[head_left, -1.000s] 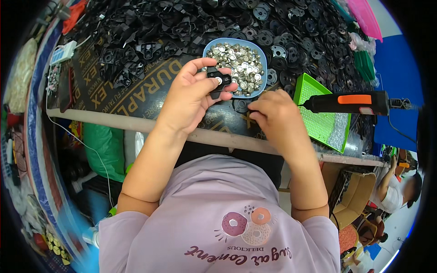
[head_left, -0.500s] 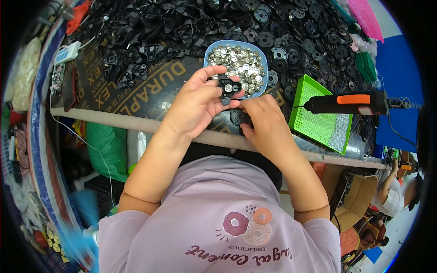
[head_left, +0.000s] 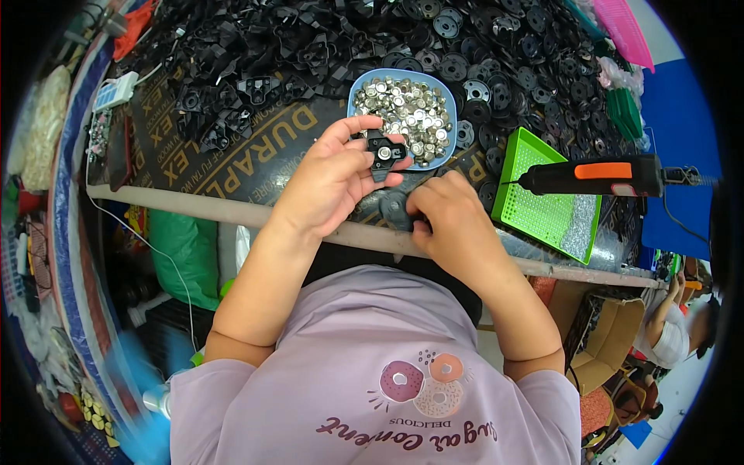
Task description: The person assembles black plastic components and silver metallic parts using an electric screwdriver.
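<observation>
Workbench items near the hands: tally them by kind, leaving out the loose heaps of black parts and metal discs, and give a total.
Blue bowl of metal discs: 1
Green tray: 1
Orange and black power tool: 1
Black part held in the left hand: 1
Round dark part at the right hand: 1
Total: 5

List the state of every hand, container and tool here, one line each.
left hand: raised, pinching a small black part
right hand: resting on a round black part
blue bowl: full of silver discs
green tray: nearly empty
orange-black power tool: hanging, unheld
</observation>
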`<state>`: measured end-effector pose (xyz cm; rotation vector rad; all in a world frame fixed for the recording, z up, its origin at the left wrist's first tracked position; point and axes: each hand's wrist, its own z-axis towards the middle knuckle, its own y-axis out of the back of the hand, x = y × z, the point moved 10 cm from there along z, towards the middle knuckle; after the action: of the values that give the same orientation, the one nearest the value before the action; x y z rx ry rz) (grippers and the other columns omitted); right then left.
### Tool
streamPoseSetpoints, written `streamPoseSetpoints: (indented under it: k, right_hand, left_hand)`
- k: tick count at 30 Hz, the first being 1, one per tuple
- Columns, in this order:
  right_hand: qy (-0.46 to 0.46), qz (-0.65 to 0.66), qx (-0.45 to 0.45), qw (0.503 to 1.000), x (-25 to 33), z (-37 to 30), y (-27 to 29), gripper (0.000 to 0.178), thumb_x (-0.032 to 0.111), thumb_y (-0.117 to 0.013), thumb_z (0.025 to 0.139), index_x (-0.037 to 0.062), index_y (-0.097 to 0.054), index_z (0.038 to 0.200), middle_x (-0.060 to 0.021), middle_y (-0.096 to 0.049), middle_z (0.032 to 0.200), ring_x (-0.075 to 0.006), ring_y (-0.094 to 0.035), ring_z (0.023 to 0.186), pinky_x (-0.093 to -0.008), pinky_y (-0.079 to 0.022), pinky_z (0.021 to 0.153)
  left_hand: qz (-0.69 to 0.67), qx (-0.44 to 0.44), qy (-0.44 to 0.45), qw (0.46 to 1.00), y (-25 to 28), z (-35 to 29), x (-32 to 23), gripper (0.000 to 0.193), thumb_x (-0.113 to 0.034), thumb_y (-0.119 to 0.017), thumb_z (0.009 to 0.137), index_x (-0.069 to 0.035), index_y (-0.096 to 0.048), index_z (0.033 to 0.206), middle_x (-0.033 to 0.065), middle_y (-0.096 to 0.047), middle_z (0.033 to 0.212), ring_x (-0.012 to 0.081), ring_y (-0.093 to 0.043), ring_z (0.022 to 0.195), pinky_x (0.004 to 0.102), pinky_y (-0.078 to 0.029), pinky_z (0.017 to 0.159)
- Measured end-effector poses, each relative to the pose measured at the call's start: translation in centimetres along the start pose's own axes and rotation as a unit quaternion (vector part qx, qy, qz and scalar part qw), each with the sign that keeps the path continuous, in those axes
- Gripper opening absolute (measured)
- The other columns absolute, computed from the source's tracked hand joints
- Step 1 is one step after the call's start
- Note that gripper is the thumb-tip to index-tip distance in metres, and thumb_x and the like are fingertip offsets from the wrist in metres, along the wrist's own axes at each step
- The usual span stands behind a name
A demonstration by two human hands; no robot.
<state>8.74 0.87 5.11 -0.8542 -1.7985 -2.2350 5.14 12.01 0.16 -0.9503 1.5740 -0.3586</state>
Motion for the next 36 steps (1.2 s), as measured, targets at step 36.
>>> streamPoseSetpoints:
  k: [36]
  right_hand:
    - [0.009,0.160,-0.255,0.953,-1.4,-1.4,5.4,0.022,-0.006,-0.075,0.064,0.0024,-0.060,0.078,-0.0146,-0.065,0.109,-0.0282,-0.064,0.092,-0.0340,-0.052,0.078]
  left_hand:
    - [0.000,0.050,0.032,0.998,-2.2,-0.9,1.6,0.048,0.009,-0.044,0.085,-0.005,-0.038,0.130,0.0135,-0.054,0.122,0.0227,-0.059,0.106,0.0349,-0.051,0.089]
